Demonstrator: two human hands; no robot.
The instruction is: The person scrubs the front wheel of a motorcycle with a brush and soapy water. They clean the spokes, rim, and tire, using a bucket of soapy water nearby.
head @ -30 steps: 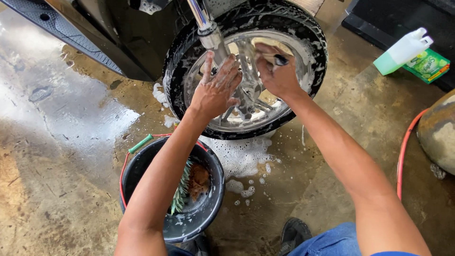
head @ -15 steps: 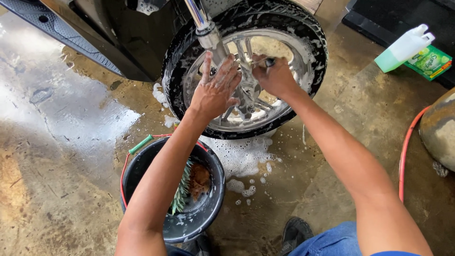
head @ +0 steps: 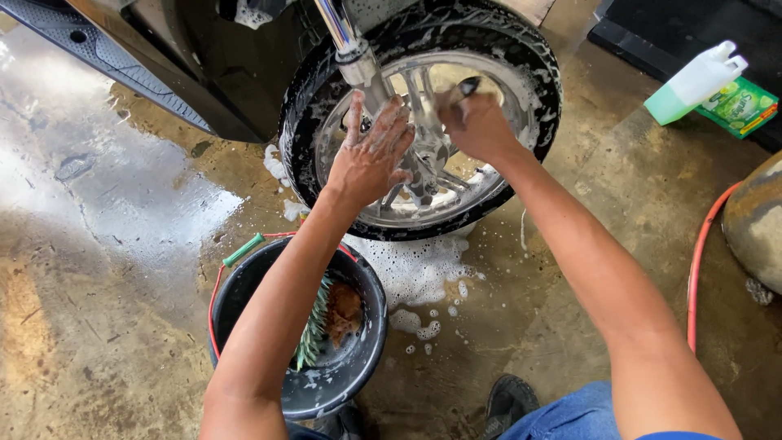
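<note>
Soapy wheel (head: 489, 73) sits top centre, standing upright w/ its chrome face toward us. Left hand (head: 368, 159) rests flat on the spokes, fingers spread, holding nothing. Right hand (head: 476, 122) is fisted round a dark brush handle (head: 467, 85) pointing up. Pale green jug (head: 692, 85) and green box (head: 740, 106) upper right.

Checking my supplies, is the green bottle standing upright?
No, the green bottle lies tilted on its side on the floor.
</note>
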